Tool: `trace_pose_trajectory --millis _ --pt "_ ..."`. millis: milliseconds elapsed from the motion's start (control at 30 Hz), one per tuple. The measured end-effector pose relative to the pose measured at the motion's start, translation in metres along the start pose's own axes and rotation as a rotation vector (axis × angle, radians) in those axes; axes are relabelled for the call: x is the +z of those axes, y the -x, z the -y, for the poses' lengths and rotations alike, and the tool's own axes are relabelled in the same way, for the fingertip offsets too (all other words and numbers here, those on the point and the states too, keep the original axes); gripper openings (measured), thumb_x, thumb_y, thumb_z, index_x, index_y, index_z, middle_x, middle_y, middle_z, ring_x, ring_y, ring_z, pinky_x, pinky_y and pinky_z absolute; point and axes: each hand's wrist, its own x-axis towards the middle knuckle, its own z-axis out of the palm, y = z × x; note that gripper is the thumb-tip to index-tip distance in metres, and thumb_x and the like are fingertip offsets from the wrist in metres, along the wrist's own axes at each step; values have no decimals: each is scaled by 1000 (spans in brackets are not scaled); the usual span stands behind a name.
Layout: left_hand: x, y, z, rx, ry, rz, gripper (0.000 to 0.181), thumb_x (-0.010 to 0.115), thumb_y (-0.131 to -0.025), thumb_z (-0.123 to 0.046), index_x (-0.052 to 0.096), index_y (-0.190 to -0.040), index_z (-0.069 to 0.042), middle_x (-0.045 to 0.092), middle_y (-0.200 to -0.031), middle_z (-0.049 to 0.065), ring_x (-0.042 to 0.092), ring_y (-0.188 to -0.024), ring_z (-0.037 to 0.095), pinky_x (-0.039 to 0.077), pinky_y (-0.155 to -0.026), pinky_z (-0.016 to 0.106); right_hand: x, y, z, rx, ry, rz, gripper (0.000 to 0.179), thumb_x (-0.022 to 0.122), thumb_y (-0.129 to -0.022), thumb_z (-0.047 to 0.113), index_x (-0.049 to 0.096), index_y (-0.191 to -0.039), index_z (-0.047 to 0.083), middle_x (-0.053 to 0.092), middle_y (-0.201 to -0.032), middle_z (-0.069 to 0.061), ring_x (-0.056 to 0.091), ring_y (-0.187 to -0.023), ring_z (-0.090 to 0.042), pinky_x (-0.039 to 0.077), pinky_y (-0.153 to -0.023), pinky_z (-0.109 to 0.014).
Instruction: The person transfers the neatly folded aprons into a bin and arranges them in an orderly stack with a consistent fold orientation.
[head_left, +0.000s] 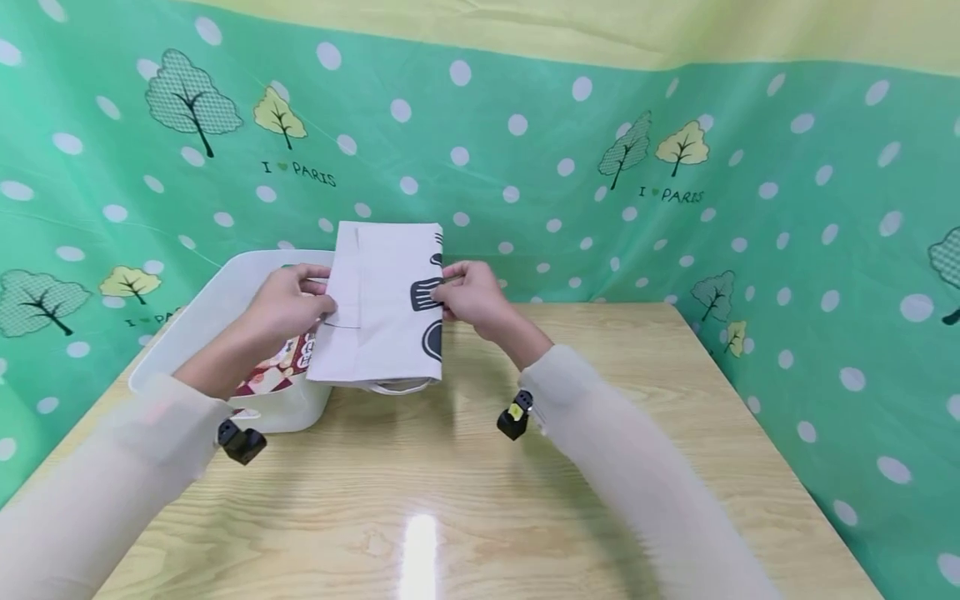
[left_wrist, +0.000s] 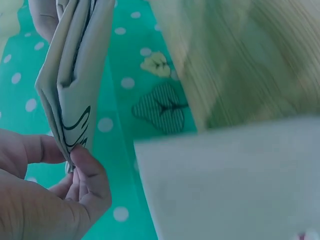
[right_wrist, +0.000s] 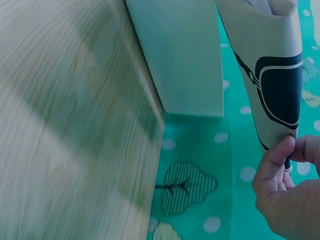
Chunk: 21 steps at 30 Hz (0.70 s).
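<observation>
A folded off-white apron (head_left: 382, 292) with black kitchen-utensil prints is held up above the table, between both hands. My left hand (head_left: 288, 304) pinches its left edge between thumb and fingers. At the right edge my right hand (head_left: 476, 296) pinches it near a printed spatula. A pale strap loop shows under the lower edge. Seen from the side in the left wrist view, the apron (left_wrist: 82, 75) is several layers thick. The right wrist view shows thumb and fingertips gripping a corner of the apron (right_wrist: 272, 45) beside a dark print.
Left of the apron stands a white plastic bin (head_left: 183, 333), partly behind my left arm. Inside it lies a red printed package (head_left: 266, 383). The wooden table (head_left: 480, 500) reaches back to a green dotted curtain (head_left: 517, 175). Small black cameras sit at both wrists.
</observation>
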Motion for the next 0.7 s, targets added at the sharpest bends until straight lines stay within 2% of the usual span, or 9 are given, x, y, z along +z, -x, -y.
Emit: trace_pose_trajectory --millis 233,367,500,700 --pt "-24 5 10 12 -18 -65 57 56 -97 -7 42 -152 3 52 -128 24 58 -95 28 55 -62 26 30 -4 7 19 -64 -30 31 68 -93 -5 58 -123 -3 68 -86 -12 58 -60 -14 56 -57 -26" --pt "-38 7 18 5 -64 -103 57 57 -96 -7 44 -150 3 54 -125 23 57 -89 25 53 -61 28 45 -6 12 29 -113 -6 30 68 -94 -5 58 -122 -2 68 -88 -13 58 -60 -14 54 -54 -22" --pt "-54 6 28 -35 -66 -115 58 56 -97 -8 42 -152 4 51 -134 26 54 -99 30 53 -64 27 64 -9 18 42 -162 -7 27 69 -93 -6 58 -117 1 66 -85 -12 57 -57 -13 53 -52 -21" --pt "-75 7 44 -105 -67 -109 61 55 -100 -14 37 -156 2 38 -150 32 45 -114 38 50 -69 24 92 -15 19 69 -260 -45 24 70 -91 -7 60 -110 3 66 -82 -10 56 -54 -12 51 -50 -19"
